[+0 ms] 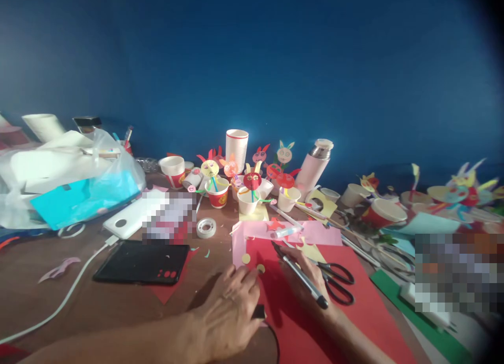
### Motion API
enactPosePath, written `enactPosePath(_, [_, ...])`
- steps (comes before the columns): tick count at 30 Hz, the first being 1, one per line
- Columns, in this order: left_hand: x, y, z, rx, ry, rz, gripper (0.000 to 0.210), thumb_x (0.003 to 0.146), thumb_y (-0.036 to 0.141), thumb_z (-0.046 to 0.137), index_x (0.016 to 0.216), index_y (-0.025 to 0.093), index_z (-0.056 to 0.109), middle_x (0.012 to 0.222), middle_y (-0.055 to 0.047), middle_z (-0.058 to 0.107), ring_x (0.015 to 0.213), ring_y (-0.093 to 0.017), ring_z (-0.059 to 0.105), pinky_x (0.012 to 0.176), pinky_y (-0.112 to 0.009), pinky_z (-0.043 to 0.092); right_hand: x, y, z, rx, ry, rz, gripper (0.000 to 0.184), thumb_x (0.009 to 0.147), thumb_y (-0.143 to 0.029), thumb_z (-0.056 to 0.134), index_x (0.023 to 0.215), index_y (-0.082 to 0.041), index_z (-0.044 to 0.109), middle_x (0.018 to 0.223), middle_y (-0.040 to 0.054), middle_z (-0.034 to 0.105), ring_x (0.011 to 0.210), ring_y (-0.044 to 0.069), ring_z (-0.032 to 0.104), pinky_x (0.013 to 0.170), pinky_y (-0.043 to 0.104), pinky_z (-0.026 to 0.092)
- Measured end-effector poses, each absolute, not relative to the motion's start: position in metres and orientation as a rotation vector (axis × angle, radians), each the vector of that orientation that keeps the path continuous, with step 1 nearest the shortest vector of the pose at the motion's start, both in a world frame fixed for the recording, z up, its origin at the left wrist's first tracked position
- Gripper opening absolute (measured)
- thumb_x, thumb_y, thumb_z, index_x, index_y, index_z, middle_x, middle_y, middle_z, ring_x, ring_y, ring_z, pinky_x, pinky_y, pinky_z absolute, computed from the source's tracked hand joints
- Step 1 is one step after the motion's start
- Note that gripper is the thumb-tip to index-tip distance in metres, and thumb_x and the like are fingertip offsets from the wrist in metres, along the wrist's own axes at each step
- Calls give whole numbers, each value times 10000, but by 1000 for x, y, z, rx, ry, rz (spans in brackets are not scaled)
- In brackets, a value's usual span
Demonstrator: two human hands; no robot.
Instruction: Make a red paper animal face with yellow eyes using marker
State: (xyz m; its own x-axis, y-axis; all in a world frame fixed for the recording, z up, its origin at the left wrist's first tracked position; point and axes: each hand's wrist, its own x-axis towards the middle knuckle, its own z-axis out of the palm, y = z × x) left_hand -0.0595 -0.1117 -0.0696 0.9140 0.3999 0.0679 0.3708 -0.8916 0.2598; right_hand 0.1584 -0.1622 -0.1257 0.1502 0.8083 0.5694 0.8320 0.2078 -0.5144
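My right hand (311, 269) grips a silver-and-black pen (301, 274) over a large sheet of red paper (370, 306). Beside that hand, black-handled scissors (340, 282) rest on the red sheet, their blades partly hidden. At the sheet's left edge is my left hand (230, 309), fingers curled downward. A small black piece (258, 312) shows between its thumb and fingers; I cannot make out what it is. Two small pale yellow paper discs (246, 258) lie near the left fingertips. Pink paper (239, 243) sticks out from under the red sheet.
Paper-cup figures with round faces (252, 188) stand at the back, near a pink thermos (313, 169). To the left lie a black phone (142, 262), a white power bank (136, 214) with a cable, and a tape roll (206, 228). More decorated cups (384, 211) crowd the right.
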Motion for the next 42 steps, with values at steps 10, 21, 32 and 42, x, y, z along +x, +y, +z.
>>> enactPosePath(10, [-55,-94,-77,2713,584,309,521,867,438,605,1296,154,523,1250,-131,580,1152,-332,459,966,-499,401,159,-164,-126,-1600,-1522,95,197,910,-323,531,1069,-236,609,887,32,720,713,202,699,644,309,565])
enactPosePath(21, [-51,-90,-72,2690,618,230,478,876,430,602,1278,184,527,1223,-115,564,1114,-318,463,954,-509,393,158,-162,-120,-1610,-1531,91,195,871,-316,531,1022,-234,625,851,42,745,684,213,718,587,298,571])
enactPosePath(32, [-47,-94,-73,2739,642,182,462,889,469,575,1252,184,544,1253,-118,551,1128,-326,462,939,-518,408,157,-164,-119,-1585,-1546,50,154,878,-277,529,992,-220,616,834,28,736,707,185,708,623,273,562])
enactPosePath(42, [-47,-100,-75,2746,681,179,480,892,500,553,1254,184,539,1280,-127,539,1153,-337,456,958,-537,398,154,-162,-114,-1581,-1531,11,126,858,-287,558,929,-215,633,784,16,734,650,180,708,571,259,561])
